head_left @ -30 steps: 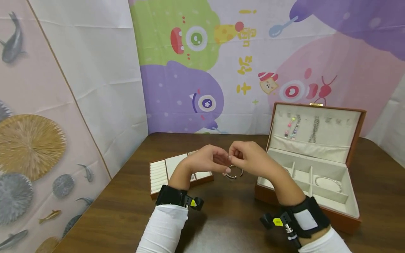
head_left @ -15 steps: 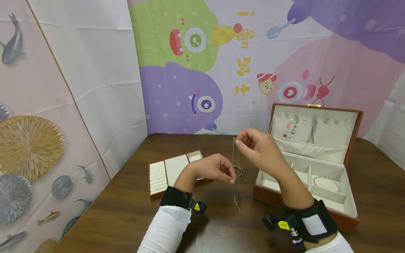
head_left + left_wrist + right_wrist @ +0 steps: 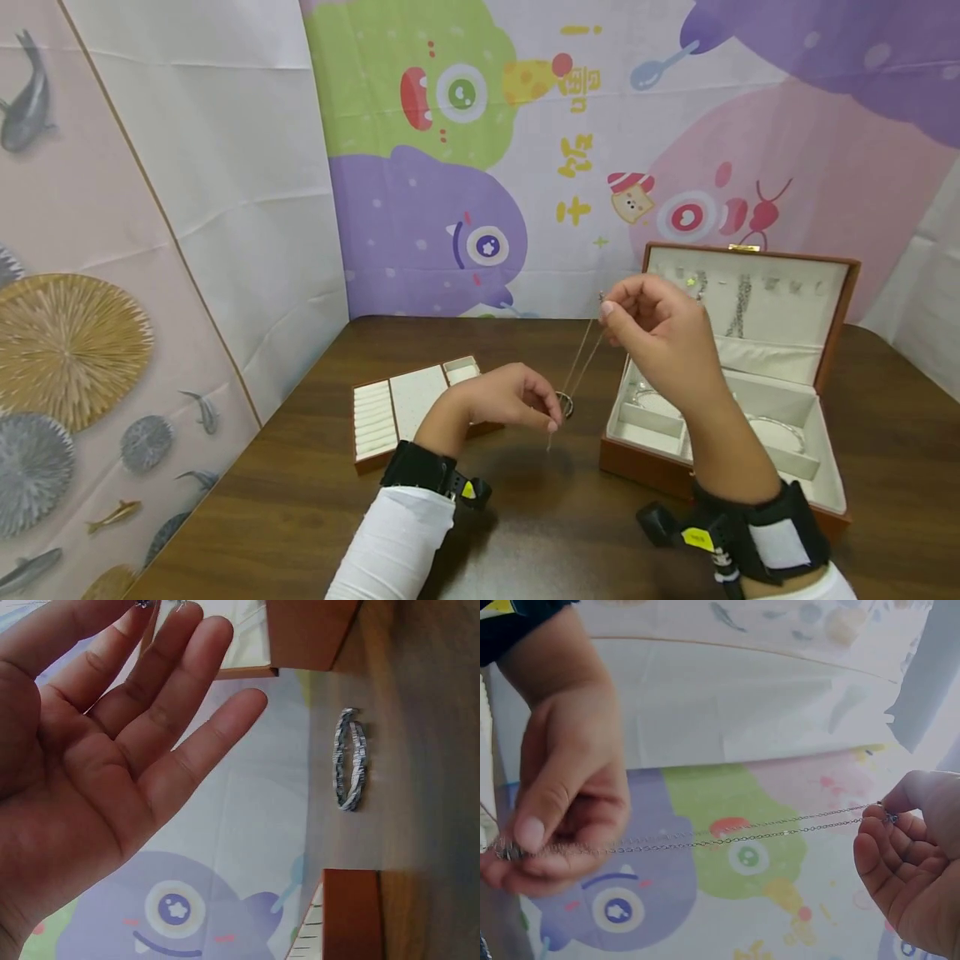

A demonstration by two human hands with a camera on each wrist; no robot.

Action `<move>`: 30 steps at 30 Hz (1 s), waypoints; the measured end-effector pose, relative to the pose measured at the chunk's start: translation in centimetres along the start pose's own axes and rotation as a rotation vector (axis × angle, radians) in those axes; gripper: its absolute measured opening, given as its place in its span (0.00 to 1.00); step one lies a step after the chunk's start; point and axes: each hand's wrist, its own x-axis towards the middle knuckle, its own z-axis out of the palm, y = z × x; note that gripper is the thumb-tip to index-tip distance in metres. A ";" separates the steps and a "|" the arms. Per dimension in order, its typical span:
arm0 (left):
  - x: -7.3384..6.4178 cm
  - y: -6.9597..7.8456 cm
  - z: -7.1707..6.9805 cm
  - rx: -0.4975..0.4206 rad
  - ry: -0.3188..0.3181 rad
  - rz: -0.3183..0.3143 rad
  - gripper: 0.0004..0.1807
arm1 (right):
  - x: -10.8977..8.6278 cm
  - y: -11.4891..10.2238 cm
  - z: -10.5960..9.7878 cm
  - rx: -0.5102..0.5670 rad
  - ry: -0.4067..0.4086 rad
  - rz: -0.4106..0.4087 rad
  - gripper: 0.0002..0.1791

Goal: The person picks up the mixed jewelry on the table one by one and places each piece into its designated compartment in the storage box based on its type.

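My right hand (image 3: 667, 346) is raised in front of the jewelry box (image 3: 648, 457) and pinches the upper end of a thin chain necklace (image 3: 757, 835). Two strands slant down to my left hand (image 3: 506, 398), whose thumb and fingers pinch the lower part; a short end hangs below. In the right wrist view the chain stretches taut between both hands. A silver bracelet (image 3: 350, 761) stands on the table just beyond the left hand, partly behind the chain in the head view. Small shiny bits show at the fingertips at the top of the left wrist view.
The open brown box holds bracelets (image 3: 780, 433) in its white compartments, and more jewelry (image 3: 738, 307) hangs inside its lid. Left of it lies a tray (image 3: 420, 396) with ring rolls, partly behind the left hand. Printed cloths (image 3: 420, 200) hang behind the table.
Both hands were together above the bracelet; the right hand has since risen and moved right, drawing the necklace out. The chain hung straight down half a second ago and now slants between the hands.
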 end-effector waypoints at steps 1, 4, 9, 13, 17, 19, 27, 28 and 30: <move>-0.1 0.1 -0.2 0.009 0.015 0.010 0.04 | 0.0 0.0 -0.3 -0.008 0.011 0.006 0.03; -0.5 0.3 -0.7 0.015 0.079 0.034 0.06 | 0.1 0.2 -1.4 -0.072 0.024 0.046 0.03; -1.5 1.0 -1.6 -0.061 0.213 0.051 0.08 | 0.2 0.9 -2.6 -0.213 -0.068 0.140 0.03; -2.0 1.7 -2.0 -0.210 0.296 0.114 0.09 | 0.5 1.8 -3.0 -0.292 -0.232 0.178 0.04; -2.1 2.5 -1.9 -0.297 0.349 0.208 0.10 | 0.6 3.0 -2.8 -0.322 -0.447 0.207 0.04; -2.1 2.8 -1.8 -0.305 0.371 0.237 0.10 | 0.6 3.7 -2.5 -0.331 -0.557 0.218 0.04; -2.3 4.1 -1.2 -0.362 0.457 0.282 0.11 | 0.2 5.6 -1.2 -0.326 -0.906 0.245 0.06; -2.3 4.3 -1.2 -0.363 0.469 0.287 0.11 | 0.1 5.7 -1.0 -0.330 -0.935 0.243 0.06; -2.4 4.7 -1.0 -0.369 0.488 0.291 0.11 | -0.1 6.0 -0.6 -0.350 -0.976 0.235 0.08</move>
